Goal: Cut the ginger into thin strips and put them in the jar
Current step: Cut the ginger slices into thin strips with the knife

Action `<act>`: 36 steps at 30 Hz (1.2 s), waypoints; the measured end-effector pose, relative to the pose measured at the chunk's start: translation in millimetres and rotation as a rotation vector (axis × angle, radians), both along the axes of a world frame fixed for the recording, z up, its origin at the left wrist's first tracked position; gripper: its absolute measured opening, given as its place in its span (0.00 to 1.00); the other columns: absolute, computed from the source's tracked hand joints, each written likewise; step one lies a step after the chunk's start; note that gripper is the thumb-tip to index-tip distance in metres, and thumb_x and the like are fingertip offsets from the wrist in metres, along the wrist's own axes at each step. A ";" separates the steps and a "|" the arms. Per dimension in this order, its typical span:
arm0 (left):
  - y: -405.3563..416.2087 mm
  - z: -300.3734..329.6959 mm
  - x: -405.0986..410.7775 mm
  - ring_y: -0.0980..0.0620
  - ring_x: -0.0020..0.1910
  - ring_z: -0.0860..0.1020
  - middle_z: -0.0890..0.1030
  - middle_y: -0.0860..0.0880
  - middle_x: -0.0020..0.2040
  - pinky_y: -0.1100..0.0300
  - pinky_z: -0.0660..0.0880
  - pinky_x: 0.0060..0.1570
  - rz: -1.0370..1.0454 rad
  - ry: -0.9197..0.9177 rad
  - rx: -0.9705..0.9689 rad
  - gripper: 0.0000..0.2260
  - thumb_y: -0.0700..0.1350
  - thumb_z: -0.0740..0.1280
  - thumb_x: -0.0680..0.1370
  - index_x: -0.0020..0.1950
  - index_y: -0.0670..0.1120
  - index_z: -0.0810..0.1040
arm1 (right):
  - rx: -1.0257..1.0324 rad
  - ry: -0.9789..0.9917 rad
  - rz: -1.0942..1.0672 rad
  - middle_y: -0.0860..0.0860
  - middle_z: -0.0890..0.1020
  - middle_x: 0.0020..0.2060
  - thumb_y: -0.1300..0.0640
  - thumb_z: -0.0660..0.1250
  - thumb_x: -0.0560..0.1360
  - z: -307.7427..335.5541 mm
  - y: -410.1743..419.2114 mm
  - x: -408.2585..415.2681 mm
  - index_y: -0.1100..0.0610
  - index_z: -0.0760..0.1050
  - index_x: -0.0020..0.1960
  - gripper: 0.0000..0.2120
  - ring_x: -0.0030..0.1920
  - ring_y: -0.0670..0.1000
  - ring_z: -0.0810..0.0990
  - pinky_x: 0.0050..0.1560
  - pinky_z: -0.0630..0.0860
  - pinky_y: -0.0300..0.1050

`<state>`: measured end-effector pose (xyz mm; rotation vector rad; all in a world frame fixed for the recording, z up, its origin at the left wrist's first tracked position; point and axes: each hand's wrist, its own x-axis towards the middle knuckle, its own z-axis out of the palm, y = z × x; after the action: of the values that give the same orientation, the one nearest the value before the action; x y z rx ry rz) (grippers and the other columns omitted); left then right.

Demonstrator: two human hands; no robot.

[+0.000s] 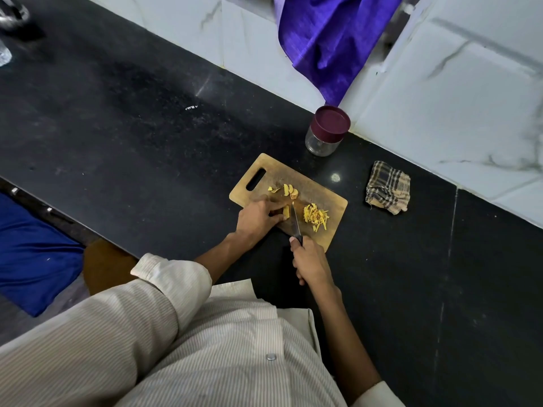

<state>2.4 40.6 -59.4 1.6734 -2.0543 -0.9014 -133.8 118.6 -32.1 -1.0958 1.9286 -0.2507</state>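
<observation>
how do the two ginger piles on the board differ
The pile right of the knife, the strips, is cut into thin sticks; the slices near the board's handle slot are broader, flatter pieces.
The strips form a dense heap; the slices are few and loosely scattered.
The strips lie nearer the right hand; the slices lie beyond the left hand.
Both are yellow ginger on the board, none in the jar.

Dim, even indoor light; a small bright glare spot shines on the black counter just right of the cutting board. Edges bend with wide-angle distortion, and the far-left corner objects blur.
</observation>
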 end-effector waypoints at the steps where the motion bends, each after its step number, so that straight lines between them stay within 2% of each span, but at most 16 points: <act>1: 0.2 0.0 -0.2 0.51 0.54 0.76 0.76 0.51 0.58 0.51 0.75 0.53 -0.003 -0.001 -0.005 0.18 0.50 0.69 0.76 0.67 0.54 0.75 | -0.004 0.006 0.008 0.56 0.77 0.43 0.47 0.55 0.84 0.2 -0.8 0.3 0.58 0.71 0.60 0.16 0.26 0.49 0.74 0.21 0.69 0.39; 5: 0.1 -1.0 -0.4 0.52 0.54 0.75 0.75 0.52 0.58 0.56 0.73 0.51 0.009 -0.003 -0.012 0.19 0.50 0.69 0.76 0.67 0.53 0.76 | -0.006 0.028 0.031 0.57 0.77 0.43 0.47 0.55 0.84 -0.3 -2.6 1.2 0.59 0.72 0.60 0.16 0.26 0.50 0.75 0.21 0.70 0.40; 16: 0.1 -0.2 0.4 0.52 0.54 0.76 0.76 0.51 0.58 0.53 0.76 0.52 -0.002 -0.002 -0.007 0.19 0.50 0.69 0.76 0.67 0.53 0.75 | 0.034 0.035 0.037 0.56 0.78 0.44 0.47 0.54 0.84 3.8 -3.7 5.9 0.58 0.71 0.63 0.17 0.28 0.49 0.76 0.22 0.70 0.40; 19: -0.2 -0.3 0.3 0.52 0.53 0.75 0.76 0.51 0.58 0.55 0.75 0.51 -0.008 -0.007 -0.001 0.19 0.50 0.69 0.76 0.67 0.53 0.75 | 0.029 0.059 0.049 0.57 0.79 0.44 0.47 0.55 0.84 4.3 -3.7 6.4 0.57 0.71 0.61 0.15 0.28 0.49 0.76 0.23 0.71 0.40; 22: 0.3 0.9 0.8 0.53 0.53 0.75 0.75 0.51 0.58 0.60 0.71 0.48 -0.010 -0.005 -0.006 0.19 0.50 0.69 0.77 0.68 0.53 0.75 | 0.004 0.113 0.080 0.58 0.81 0.48 0.47 0.55 0.84 2.9 -5.1 8.7 0.57 0.71 0.58 0.14 0.33 0.52 0.79 0.26 0.76 0.43; 24: 0.8 2.6 1.1 0.52 0.54 0.75 0.75 0.51 0.58 0.61 0.68 0.47 -0.004 0.001 -0.020 0.19 0.49 0.68 0.77 0.68 0.53 0.74 | -0.023 0.146 0.091 0.58 0.81 0.48 0.48 0.55 0.84 3.0 -5.8 11.9 0.56 0.71 0.56 0.13 0.38 0.55 0.82 0.35 0.82 0.51; 28: 2.2 3.8 1.3 0.52 0.53 0.74 0.74 0.51 0.57 0.61 0.67 0.45 -0.002 0.004 -0.028 0.18 0.49 0.68 0.77 0.67 0.53 0.75 | -0.026 0.198 0.105 0.57 0.79 0.49 0.49 0.55 0.84 4.7 -6.5 19.4 0.59 0.71 0.59 0.15 0.46 0.57 0.83 0.47 0.82 0.57; 33: 2.3 5.3 0.4 0.53 0.52 0.74 0.74 0.51 0.56 0.62 0.68 0.45 0.003 0.001 -0.018 0.18 0.50 0.68 0.77 0.67 0.53 0.75 | -0.009 0.253 0.085 0.58 0.79 0.53 0.50 0.54 0.84 3.4 -5.4 28.5 0.60 0.69 0.62 0.16 0.50 0.59 0.83 0.50 0.81 0.55; 36: 1.8 6.2 0.2 0.52 0.52 0.74 0.74 0.51 0.54 0.60 0.68 0.45 0.011 -0.008 -0.014 0.18 0.50 0.68 0.77 0.67 0.54 0.75 | -0.014 0.327 0.116 0.60 0.80 0.58 0.52 0.53 0.85 2.7 -3.9 32.9 0.62 0.67 0.65 0.16 0.58 0.59 0.80 0.46 0.71 0.47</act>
<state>2.5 42.4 -53.2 1.6820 -2.0496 -0.8760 -100.8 114.7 -29.4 -1.3180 2.1401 -0.0207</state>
